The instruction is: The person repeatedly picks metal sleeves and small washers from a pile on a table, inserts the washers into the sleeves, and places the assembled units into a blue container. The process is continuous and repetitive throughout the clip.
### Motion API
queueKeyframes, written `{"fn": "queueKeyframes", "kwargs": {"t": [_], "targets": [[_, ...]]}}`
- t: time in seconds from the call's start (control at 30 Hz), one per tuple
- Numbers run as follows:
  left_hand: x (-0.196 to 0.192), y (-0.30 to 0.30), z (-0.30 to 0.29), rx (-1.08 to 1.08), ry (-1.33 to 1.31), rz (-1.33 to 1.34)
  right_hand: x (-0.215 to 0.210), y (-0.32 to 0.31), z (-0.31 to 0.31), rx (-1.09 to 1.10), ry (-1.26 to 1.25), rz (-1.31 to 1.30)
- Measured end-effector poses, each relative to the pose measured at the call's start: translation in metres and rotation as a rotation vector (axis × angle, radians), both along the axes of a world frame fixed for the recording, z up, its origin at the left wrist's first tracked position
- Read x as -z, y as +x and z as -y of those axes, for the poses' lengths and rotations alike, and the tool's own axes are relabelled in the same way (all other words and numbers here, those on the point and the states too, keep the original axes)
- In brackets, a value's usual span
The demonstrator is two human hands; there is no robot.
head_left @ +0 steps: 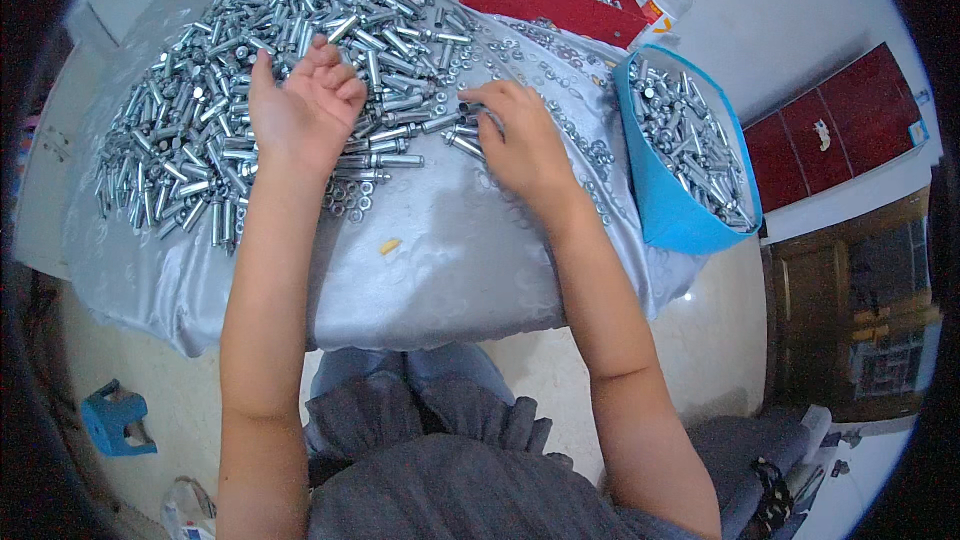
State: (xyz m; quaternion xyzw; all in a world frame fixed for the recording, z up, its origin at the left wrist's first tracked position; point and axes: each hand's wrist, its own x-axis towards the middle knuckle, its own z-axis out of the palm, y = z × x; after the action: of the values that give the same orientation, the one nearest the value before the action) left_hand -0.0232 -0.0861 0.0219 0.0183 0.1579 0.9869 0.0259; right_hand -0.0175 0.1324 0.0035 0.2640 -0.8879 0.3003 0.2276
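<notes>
My left hand (pixel 318 105) is turned palm up above a big heap of silver sleeve anchor bolts (pixel 190 120). Its fingers are loosely curled, the thumb stands apart, and nothing shows in the palm. To the right of the heap, my right hand (pixel 520 135) is low over the cloth, its thumb and forefinger bent around a short metal sleeve (pixel 464 109) whose dark open end shows. The other fingers of that hand are partly hidden. A few anchor bolts (pixel 395 160) lie in a row between the hands. Hex nuts (pixel 350 202) sit in a cluster below them.
A light blue fabric bin (pixel 690 230) full of anchor bolts stands at the right table edge. Behind it are a red box (pixel 540 5) of bolts and a plastic bottle (pixel 672 2). Washers and nuts (pixel 575 60) are scattered on the silvery tablecloth (pixel 470 270). A yellow scrap (pixel 390 246) lies near the front.
</notes>
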Motion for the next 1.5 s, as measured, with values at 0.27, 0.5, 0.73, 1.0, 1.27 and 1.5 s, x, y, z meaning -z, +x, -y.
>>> {"fn": "queueKeyframes", "kwargs": {"t": [0.27, 0.5, 0.73, 1.0, 1.27, 1.5], "targets": [[0.003, -0.013, 0.024, -1.041, -0.476, 0.145, 0.001, -0.001, -0.002, 0.010, -0.009, 0.116], [0.034, -0.035, 0.029, -1.107, -1.516, 0.190, -0.014, 0.009, 0.004, -0.067, -0.172, 0.025], [0.018, -0.059, 0.073, -0.648, -2.352, -0.299, -0.022, 0.014, 0.004, -0.066, -0.182, -0.002], [0.006, -0.081, 0.109, -0.379, -2.788, -0.246, -0.027, 0.013, 0.002, -0.084, -0.190, -0.030], [-0.001, -0.094, 0.104, -0.324, -2.954, -0.178, -0.029, 0.014, 0.002, -0.132, -0.198, -0.012], [-0.006, -0.106, 0.103, -0.300, -2.831, -0.134, -0.027, 0.012, 0.003, -0.111, -0.160, -0.057]]}}
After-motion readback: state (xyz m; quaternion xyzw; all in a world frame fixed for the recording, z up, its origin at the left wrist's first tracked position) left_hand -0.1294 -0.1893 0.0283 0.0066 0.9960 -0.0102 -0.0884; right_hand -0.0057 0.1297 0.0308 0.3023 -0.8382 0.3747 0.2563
